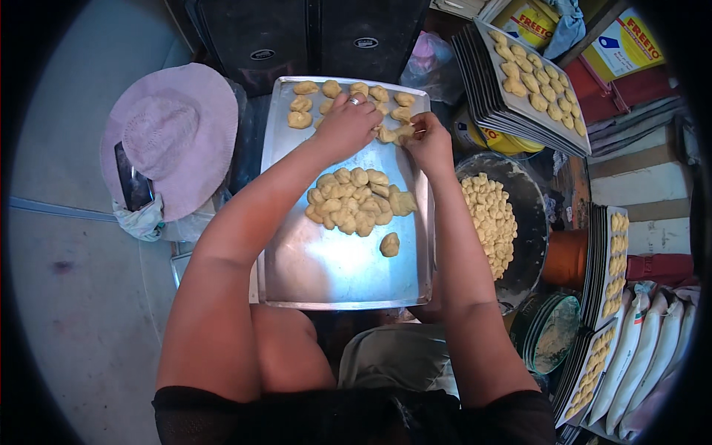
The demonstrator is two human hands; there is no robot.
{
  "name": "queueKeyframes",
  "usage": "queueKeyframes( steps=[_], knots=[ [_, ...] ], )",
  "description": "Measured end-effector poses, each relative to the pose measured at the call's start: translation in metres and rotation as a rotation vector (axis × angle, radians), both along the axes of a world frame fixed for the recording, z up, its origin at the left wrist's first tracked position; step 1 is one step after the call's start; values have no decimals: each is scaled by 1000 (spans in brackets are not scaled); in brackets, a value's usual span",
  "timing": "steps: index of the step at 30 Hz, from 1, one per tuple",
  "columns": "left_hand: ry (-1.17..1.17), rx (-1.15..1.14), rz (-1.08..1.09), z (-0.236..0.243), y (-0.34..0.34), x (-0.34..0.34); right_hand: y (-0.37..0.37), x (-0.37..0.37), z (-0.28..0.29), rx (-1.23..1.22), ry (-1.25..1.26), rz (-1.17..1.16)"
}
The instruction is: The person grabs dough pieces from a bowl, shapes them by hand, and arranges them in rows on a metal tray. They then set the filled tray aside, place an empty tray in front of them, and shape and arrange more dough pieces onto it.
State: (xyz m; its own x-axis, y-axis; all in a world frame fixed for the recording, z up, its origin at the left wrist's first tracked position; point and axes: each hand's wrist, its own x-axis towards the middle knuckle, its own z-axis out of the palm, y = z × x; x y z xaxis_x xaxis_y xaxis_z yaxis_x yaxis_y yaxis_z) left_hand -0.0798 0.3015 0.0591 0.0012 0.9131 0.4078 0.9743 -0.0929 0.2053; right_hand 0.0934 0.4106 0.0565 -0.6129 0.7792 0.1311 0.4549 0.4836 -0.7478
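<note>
A shiny metal baking tray [334, 267] lies in front of me. Along its far edge sit rows of small yellow dough pieces [300, 119]. A loose heap of dough pieces [356, 202] lies in the tray's middle, with a single piece [389, 244] just below it. My left hand [346, 126], a ring on one finger, rests palm down on pieces near the far rows. My right hand [428, 139] pinches a dough piece [400, 133] at the tray's far right.
A dark round pan [530, 215] heaped with dough pieces stands to the right. Stacked trays [482, 81] topped with shaped pieces lie at the back right, more stacks [601, 252] at the right edge. A pink hat [167, 133] and a phone [133, 178] lie left. White sacks [645, 356] lie lower right.
</note>
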Motion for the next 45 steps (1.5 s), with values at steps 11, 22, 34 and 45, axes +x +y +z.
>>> queueKeyframes(
  steps=[11, 22, 34, 45],
  knots=[
    [178, -23, 45, -10, 11, -2, -28, 22, -3, -239, 3, 115],
    [114, -150, -18, 1, 10, 4, -56, 30, 6, -397, -8, 370],
    [-910, -557, -15, 11, -96, -22, -49, -13, 6, -53, 165, 137],
    [-905, -273, 135, 18, -115, -59, -71, -31, 26, -69, 5, 341]
  ],
)
